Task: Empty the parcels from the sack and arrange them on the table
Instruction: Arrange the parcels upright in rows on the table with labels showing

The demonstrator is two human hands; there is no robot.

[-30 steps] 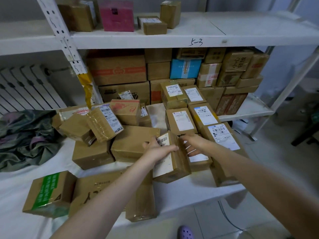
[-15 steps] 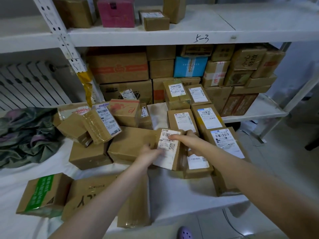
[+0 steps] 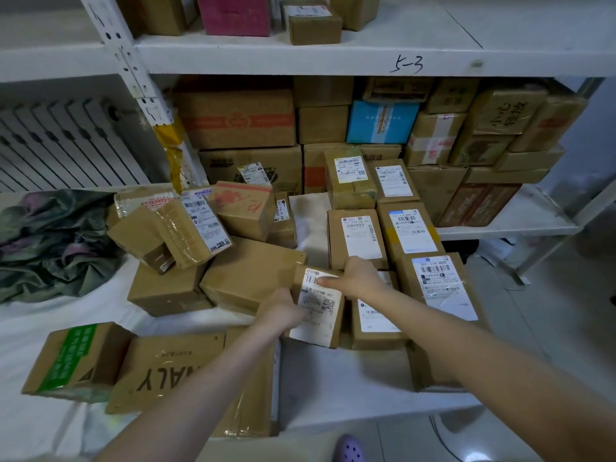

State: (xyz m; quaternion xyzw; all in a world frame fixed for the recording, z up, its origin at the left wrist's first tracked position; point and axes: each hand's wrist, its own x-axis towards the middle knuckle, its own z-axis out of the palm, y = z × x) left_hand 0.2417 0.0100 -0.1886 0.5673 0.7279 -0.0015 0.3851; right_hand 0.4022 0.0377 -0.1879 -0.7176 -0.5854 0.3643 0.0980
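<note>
While the left hand (image 3: 283, 310) grips its left edge and the right hand (image 3: 358, 278) curls over its far right corner, the small labelled parcel (image 3: 318, 311) is held tilted at the middle of the table (image 3: 333, 381), just left of rows of label-up parcels (image 3: 363, 236). Loose boxes (image 3: 186, 235) pile up to the left, and the crumpled sack (image 3: 50, 241) lies at the far left.

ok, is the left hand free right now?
No, the left hand grips one side of the small labelled parcel, with the right hand holding its top edge.
</note>
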